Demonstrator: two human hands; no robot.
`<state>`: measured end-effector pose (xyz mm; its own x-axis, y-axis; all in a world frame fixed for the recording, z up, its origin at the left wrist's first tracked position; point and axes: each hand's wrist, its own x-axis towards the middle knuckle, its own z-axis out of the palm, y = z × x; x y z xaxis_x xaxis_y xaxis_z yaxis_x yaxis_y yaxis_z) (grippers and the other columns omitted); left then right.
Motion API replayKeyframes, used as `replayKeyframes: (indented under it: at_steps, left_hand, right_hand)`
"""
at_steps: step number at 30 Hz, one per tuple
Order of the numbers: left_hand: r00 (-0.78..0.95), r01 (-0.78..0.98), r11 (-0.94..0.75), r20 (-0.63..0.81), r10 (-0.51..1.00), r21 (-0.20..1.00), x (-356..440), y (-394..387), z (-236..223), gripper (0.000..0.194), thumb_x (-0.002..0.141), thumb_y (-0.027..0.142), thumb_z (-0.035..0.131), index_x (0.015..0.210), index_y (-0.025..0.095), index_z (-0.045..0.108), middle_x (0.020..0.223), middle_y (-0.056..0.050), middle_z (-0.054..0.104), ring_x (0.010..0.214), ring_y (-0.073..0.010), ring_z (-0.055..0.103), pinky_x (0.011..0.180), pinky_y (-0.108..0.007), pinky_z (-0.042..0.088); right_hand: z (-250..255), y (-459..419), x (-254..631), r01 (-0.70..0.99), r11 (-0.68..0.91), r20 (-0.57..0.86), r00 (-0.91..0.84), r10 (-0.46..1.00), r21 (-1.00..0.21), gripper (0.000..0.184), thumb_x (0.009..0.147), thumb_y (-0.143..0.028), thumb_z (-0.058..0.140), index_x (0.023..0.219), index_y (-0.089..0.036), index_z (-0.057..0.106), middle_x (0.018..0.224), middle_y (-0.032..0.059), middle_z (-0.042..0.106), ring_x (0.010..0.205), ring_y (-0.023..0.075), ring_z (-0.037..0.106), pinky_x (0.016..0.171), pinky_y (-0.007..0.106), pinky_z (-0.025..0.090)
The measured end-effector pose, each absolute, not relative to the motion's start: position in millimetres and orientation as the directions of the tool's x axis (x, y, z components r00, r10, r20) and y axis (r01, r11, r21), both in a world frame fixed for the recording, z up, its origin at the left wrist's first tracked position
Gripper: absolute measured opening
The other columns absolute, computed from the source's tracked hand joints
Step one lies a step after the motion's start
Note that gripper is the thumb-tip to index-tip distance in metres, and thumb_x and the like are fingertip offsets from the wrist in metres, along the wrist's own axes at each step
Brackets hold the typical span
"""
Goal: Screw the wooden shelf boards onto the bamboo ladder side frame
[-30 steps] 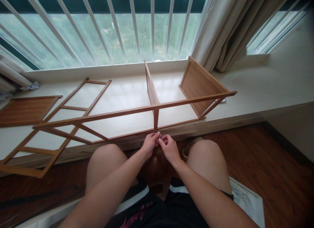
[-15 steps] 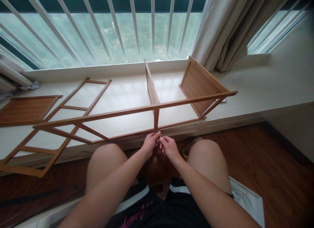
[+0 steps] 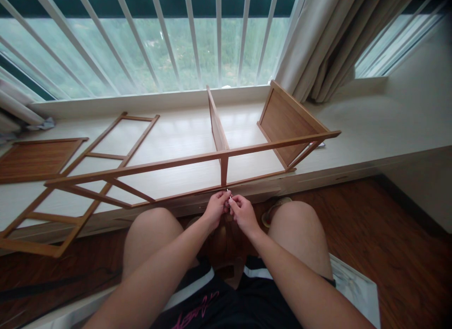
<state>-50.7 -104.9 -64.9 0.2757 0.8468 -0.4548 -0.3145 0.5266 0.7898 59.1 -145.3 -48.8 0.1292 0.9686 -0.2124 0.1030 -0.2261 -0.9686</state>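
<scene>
The fingers of the right hand (image 3: 244,213) had shifted slightly over the last second, and a small metallic piece (image 3: 230,196) showed more plainly between the person's hands. The left hand (image 3: 216,209) had its grip closed, thumb and fingertips pinching the piece (too tiny for me to make out its shape), and the right hand's grip was pinched on it too. Both were just in front of the wooden frame (image 3: 169,166), near the bottom of its middle crosspiece (image 3: 224,171). That frame stood on the window ledge (image 3: 356,126), with a loose ladder-like frame (image 3: 106,156) lying toward the left.
</scene>
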Motion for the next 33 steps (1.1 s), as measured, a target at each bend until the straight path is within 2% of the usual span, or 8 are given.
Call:
replayKeyframes:
  at_steps: [6, 15, 25, 29, 31, 33]
  left_hand:
    - [0.268, -0.327, 0.524, -0.455, 0.849, 0.786, -51.4, -104.4, -60.9, 0.038, 0.071, 0.048, 0.075, 0.078, 0.013, 0.062, 0.058, 0.004, 0.048, 0.048, -0.0054, 0.045, 0.043, -0.017, 0.031]
    - [0.259, -0.337, 0.527, -0.461, 0.849, 0.780, -52.5, -104.6, -60.3, 0.040, 0.070, 0.049, 0.076, 0.079, 0.012, 0.063, 0.061, 0.003, 0.049, 0.052, -0.0056, 0.045, 0.046, -0.016, 0.032]
    - [0.236, -0.353, 0.522, -0.466, 0.853, 0.776, -51.8, -103.8, -58.6, 0.041, 0.066, 0.049, 0.079, 0.078, 0.013, 0.064, 0.058, 0.004, 0.048, 0.051, -0.0050, 0.044, 0.046, -0.016, 0.033]
    - [0.248, -0.354, 0.521, -0.460, 0.853, 0.776, -51.9, -103.2, -61.4, 0.042, 0.068, 0.050, 0.078, 0.079, 0.013, 0.063, 0.055, 0.005, 0.047, 0.047, -0.0047, 0.044, 0.045, -0.017, 0.032]
    - [0.259, -0.351, 0.522, -0.456, 0.852, 0.777, -51.7, -103.2, -61.6, 0.042, 0.069, 0.051, 0.077, 0.080, 0.013, 0.062, 0.055, 0.005, 0.047, 0.044, -0.0049, 0.044, 0.043, -0.017, 0.032]
    - [0.278, -0.346, 0.533, -0.458, 0.844, 0.772, -51.6, -103.5, -60.0, 0.041, 0.071, 0.051, 0.075, 0.081, 0.014, 0.060, 0.054, 0.005, 0.048, 0.042, -0.0058, 0.046, 0.043, -0.018, 0.034]
  right_hand:
    - [-44.7, -146.7, 58.4, 0.180, -0.209, -0.181, 0.162, 0.970, -0.961, 0.031, 0.084, -0.048, 0.054, 0.079, -0.019, 0.061, 0.057, 0.0000, 0.059, 0.049, 0.0133, 0.052, 0.047, 0.023, 0.039]
    - [-44.1, -147.9, 59.6, 0.285, -0.163, -0.118, 0.168, 0.979, -0.945, 0.025, 0.087, -0.043, 0.054, 0.082, -0.019, 0.062, 0.066, 0.0012, 0.066, 0.058, 0.0149, 0.059, 0.058, 0.024, 0.042]
    - [-42.8, -149.0, 60.3, 0.368, -0.155, -0.087, 0.195, 0.977, -0.917, 0.025, 0.086, -0.044, 0.055, 0.080, -0.020, 0.062, 0.067, 0.0015, 0.067, 0.061, 0.0160, 0.060, 0.060, 0.025, 0.042]
    - [-44.3, -146.9, 58.4, 0.231, -0.184, -0.145, 0.175, 0.974, -0.955, 0.027, 0.084, -0.044, 0.055, 0.077, -0.019, 0.061, 0.059, -0.0006, 0.061, 0.052, 0.0133, 0.054, 0.052, 0.024, 0.039]
    - [-44.7, -145.8, 57.3, 0.048, -0.278, -0.270, 0.131, 0.954, -0.959, 0.029, 0.082, -0.047, 0.056, 0.076, -0.019, 0.058, 0.054, -0.0033, 0.055, 0.043, 0.0107, 0.046, 0.043, 0.023, 0.033]
    - [-43.9, -145.2, 57.0, -0.179, -0.405, -0.418, 0.039, 0.908, -0.897, 0.030, 0.079, -0.049, 0.057, 0.078, -0.020, 0.056, 0.053, -0.0056, 0.052, 0.038, 0.0086, 0.040, 0.037, 0.021, 0.027]
